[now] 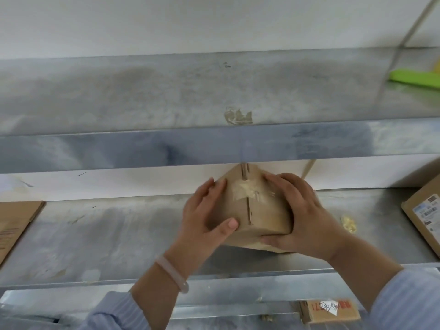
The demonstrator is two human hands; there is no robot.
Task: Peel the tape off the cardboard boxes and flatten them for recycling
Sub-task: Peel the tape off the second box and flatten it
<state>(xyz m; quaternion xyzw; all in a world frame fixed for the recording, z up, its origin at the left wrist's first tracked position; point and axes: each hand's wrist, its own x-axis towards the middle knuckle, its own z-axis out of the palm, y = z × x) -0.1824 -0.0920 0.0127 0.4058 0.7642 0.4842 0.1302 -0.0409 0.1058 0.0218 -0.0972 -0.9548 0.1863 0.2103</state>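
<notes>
While tilted over the steel surface [114, 236], the taped cardboard box [259, 210] is gripped on opposite sides by the curled left hand [204, 217] and right hand [303, 217].

Upper shelf [214, 148] overhangs; flattened cardboard [16, 225] left, labelled box [423, 210] right, bare steel between.

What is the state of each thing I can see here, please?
Small box: taped shut, not flattened.
Tape: stuck across the flap seam.
Left hand: grips the box's left side.
Right hand: grips its right side.
Left cardboard: lies flat on the table.
Right box: closed, label up.
Tape wad: crumpled, on the table.
</notes>
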